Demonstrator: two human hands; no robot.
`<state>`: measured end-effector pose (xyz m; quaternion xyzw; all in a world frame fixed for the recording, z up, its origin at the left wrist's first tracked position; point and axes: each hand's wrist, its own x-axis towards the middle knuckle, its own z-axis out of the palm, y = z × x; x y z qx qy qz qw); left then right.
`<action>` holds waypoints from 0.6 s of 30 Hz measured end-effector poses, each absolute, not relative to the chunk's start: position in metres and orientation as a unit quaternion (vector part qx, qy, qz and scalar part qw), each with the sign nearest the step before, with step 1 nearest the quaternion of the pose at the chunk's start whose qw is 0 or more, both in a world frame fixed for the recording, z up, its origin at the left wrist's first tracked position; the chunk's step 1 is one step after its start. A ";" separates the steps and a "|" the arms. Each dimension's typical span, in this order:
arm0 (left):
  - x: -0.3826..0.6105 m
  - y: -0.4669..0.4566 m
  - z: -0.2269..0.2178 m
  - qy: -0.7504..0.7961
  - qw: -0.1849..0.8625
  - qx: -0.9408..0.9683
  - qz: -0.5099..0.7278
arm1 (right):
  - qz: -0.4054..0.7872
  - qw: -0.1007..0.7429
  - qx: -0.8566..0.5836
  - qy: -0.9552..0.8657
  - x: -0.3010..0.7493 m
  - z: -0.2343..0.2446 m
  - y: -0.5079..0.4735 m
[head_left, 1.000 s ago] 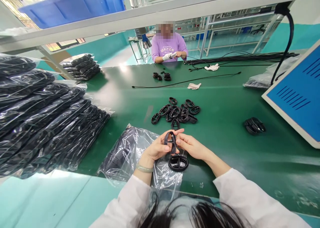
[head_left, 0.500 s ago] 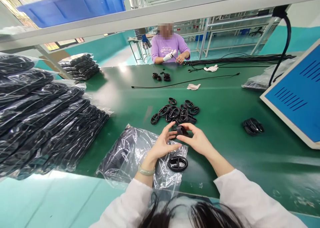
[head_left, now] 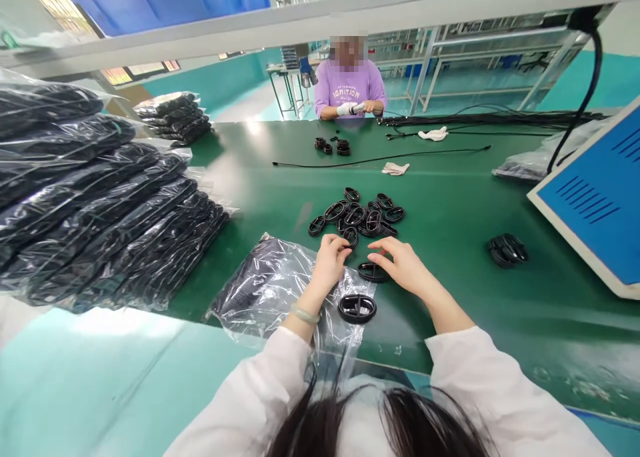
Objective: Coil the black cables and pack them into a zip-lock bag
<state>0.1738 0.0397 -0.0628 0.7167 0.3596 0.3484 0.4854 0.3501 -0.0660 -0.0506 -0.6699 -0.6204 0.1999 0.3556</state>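
My right hand (head_left: 406, 268) rests low on the green table, its fingertips closed on a flat black cable coil (head_left: 373, 272). To its left, my left hand (head_left: 330, 262) has bent fingers pinched together at the near edge of a pile of black coils (head_left: 361, 214); what they hold is hidden. Another wound coil (head_left: 357, 308) lies on a clear plastic bag (head_left: 270, 287) just in front of my wrists. Both sleeves are white, and a pale bangle sits on my left wrist.
Stacked bags of black cables (head_left: 100, 203) fill the left side. A blue-faced machine (head_left: 595, 190) stands on the right, with a small coil bundle (head_left: 506, 250) near it. Across the table (head_left: 450, 197) a person in purple (head_left: 350, 90) handles cables; long cables and white cloths lie there.
The coil that both hands held upright has gone forward and down onto the table under my right hand. My left hand let go and moved to the pile's edge. The camera tilted slightly.
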 end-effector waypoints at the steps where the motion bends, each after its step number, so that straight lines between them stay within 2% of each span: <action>1: 0.168 0.036 -0.055 0.356 0.495 0.709 0.354 | 0.190 0.387 -0.658 -0.617 0.347 -0.045 -0.068; 4: 0.143 0.014 -0.027 0.322 0.559 0.677 0.355 | 0.205 0.455 -0.615 -0.611 0.327 -0.024 -0.081; 7: 0.115 -0.018 -0.003 0.288 0.677 0.594 0.326 | 0.248 0.490 -0.588 -0.593 0.298 -0.008 -0.100; 10: 0.094 -0.047 0.004 0.302 0.726 0.531 0.315 | 0.283 0.519 -0.576 -0.565 0.275 -0.002 -0.117; 18: 0.075 -0.075 -0.014 0.278 0.802 0.446 0.284 | 0.274 0.474 -0.527 -0.650 0.254 -0.005 -0.138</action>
